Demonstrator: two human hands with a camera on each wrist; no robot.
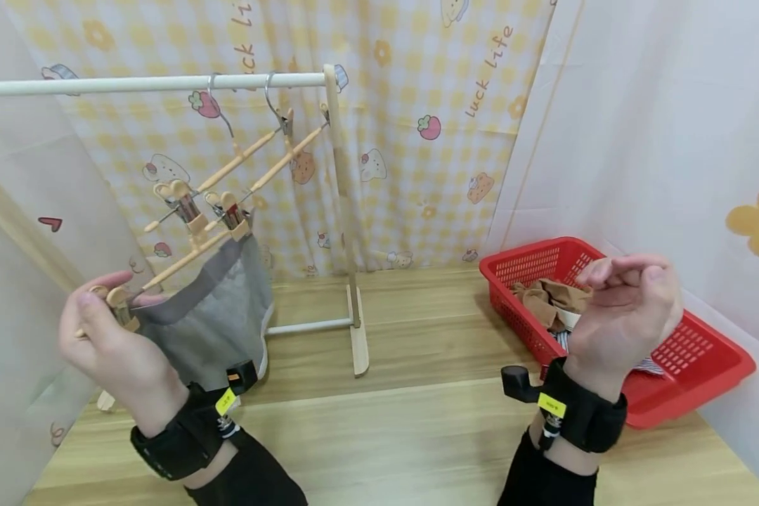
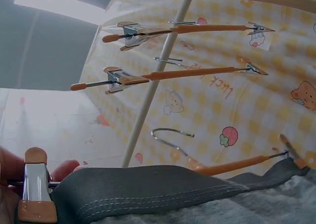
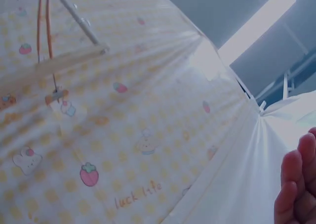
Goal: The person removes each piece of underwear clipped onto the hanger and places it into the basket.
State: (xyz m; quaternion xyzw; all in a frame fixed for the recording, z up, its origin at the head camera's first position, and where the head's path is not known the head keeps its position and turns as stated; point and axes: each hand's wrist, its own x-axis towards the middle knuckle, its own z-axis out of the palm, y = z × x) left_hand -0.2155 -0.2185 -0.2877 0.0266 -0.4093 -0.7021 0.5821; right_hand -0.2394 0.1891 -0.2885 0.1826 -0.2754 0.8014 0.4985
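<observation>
My left hand pinches the near clip of a wooden clip hanger. A pair of grey shorts hangs by its waistband from that hanger. In the left wrist view the hanger's metal hook is free of the rail. Two more wooden clip hangers hang with nothing on them from the white rail. My right hand is raised above the red basket, its fingers loosely curled and holding nothing.
The red basket at the right holds crumpled clothes. The rack's wooden post stands on the wooden table. A yellow checked curtain hangs behind, and white curtains close in both sides.
</observation>
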